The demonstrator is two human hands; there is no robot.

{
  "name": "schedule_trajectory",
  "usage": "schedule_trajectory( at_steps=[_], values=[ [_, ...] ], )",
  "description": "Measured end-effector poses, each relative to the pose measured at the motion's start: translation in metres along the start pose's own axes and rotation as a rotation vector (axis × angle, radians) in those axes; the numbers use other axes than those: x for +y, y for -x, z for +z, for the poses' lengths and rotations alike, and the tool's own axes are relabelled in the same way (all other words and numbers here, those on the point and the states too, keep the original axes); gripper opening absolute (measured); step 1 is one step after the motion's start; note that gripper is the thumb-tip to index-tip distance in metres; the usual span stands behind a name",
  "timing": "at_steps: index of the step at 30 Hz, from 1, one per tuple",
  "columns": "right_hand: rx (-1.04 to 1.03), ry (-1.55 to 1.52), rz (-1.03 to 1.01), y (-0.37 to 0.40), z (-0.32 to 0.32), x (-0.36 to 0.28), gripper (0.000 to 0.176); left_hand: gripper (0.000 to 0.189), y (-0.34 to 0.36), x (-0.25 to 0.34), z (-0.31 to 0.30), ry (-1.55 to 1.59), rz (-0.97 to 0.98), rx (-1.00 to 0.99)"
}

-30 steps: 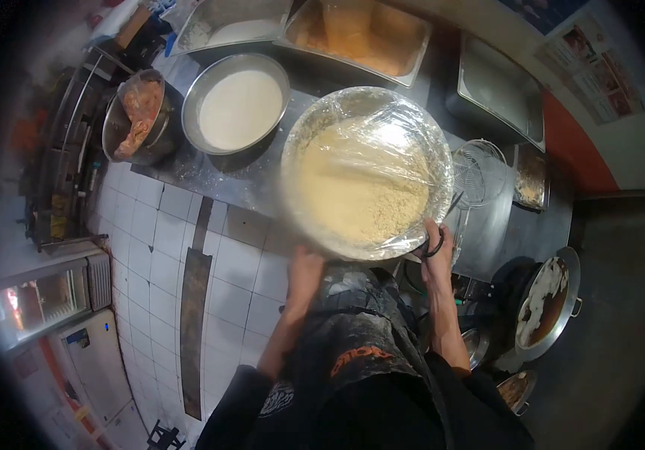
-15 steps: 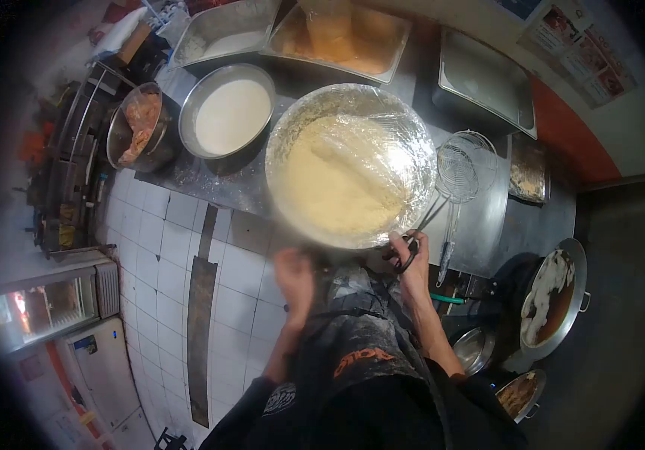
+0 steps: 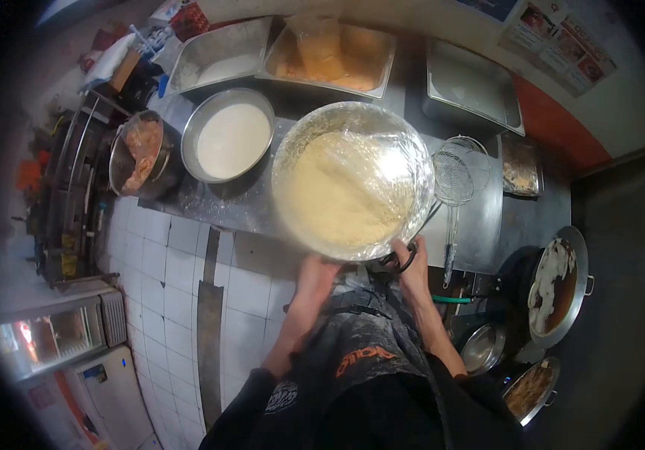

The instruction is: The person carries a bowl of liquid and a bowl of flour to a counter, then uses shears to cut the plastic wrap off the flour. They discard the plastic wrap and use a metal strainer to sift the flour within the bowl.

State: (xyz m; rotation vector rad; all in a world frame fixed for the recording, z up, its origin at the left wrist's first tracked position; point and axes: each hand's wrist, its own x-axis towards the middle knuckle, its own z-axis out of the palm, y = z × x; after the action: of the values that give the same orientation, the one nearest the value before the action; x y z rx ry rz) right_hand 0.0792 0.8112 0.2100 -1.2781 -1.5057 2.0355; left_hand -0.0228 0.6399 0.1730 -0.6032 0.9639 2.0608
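Note:
A large metal bowl [image 3: 286, 217] of pale yellow, flour-like powder stands at the counter's near edge. Clear plastic wrap [image 3: 371, 161] stretches over part of it, wrinkled and glossy on the right. At the bowl's near right rim, my right hand [image 3: 414, 271] is closed round black-handled scissors [image 3: 411, 257], its fingertips touching the rim. The blades point away, partly hidden beside the bowl. My left hand [image 3: 318, 279] meets the bowl's near left underside; its fingers are tucked out of sight and somewhat blurred.
Left of the bowl are a bowl of white powder [image 3: 196, 166] and a pot [image 3: 121, 169] with raw meat. Metal trays [image 3: 371, 91] line the back. A wire skimmer [image 3: 453, 174] lies to the right. Wide pans [image 3: 582, 259] stand lower right.
My left hand has moved up and right, from beside the bowl to its near underside. My right hand keeps the scissors at the rim. The camera view has shifted slightly.

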Motion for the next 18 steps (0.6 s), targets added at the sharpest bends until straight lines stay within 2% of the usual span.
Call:
schedule_trajectory(
  at_steps=[1, 2, 3, 4, 5, 6, 8, 9, 10, 12, 13, 15, 18],
  values=[
    [-0.029, -0.041, -0.003, 0.005, 0.004, 0.009, 0.043, 0.041, -0.007, 0.002, -0.019, -0.378, 0.091, -0.079],
    [-0.063, -0.079, -0.004, 0.010, 0.010, 0.011, 0.042, 0.041, -0.014, 0.007, -0.024, -0.374, 0.090, -0.083],
    [-0.047, -0.118, 0.093, 0.017, 0.014, 0.008, 0.041, 0.032, -0.019, 0.010, -0.031, -0.894, 0.174, 0.115],
    [-0.051, -0.113, 0.092, 0.020, 0.017, 0.011, 0.041, 0.025, -0.025, 0.013, -0.038, -1.411, 0.256, 0.327],
    [-0.021, -0.083, 0.092, 0.021, 0.017, 0.016, 0.041, 0.025, -0.034, 0.009, -0.054, -1.581, 0.376, 0.277],
    [0.012, -0.053, 0.091, 0.021, 0.016, 0.021, 0.040, 0.025, -0.034, 0.015, -0.053, -1.576, 0.378, 0.279],
    [0.083, -0.001, 0.020, 0.016, 0.008, 0.025, 0.037, 0.026, -0.031, 0.022, -0.049, -1.783, 0.368, 0.271],
    [0.156, -0.047, -0.026, 0.014, 0.004, 0.020, 0.035, 0.027, -0.028, 0.030, -0.048, -1.516, 0.261, 0.161],
    [0.230, -0.095, -0.073, 0.013, 0.002, 0.016, 0.034, 0.027, -0.025, 0.033, -0.046, -1.515, 0.257, 0.156],
    [0.302, -0.095, -0.068, 0.009, 0.002, 0.005, 0.031, 0.042, -0.020, 0.029, -0.041, -1.016, -0.002, 0.019],
    [0.274, -0.100, -0.088, 0.006, 0.000, 0.006, 0.030, 0.042, -0.019, 0.026, -0.037, -1.014, -0.011, 0.016],
    [0.207, -0.047, -0.102, 0.010, 0.006, 0.002, 0.030, 0.042, -0.024, 0.022, -0.026, -0.866, -0.170, -0.229],
    [0.185, -0.049, -0.103, 0.022, 0.029, 0.012, 0.032, 0.037, -0.030, 0.015, -0.021, -0.900, -0.125, -0.294]
  ],
)
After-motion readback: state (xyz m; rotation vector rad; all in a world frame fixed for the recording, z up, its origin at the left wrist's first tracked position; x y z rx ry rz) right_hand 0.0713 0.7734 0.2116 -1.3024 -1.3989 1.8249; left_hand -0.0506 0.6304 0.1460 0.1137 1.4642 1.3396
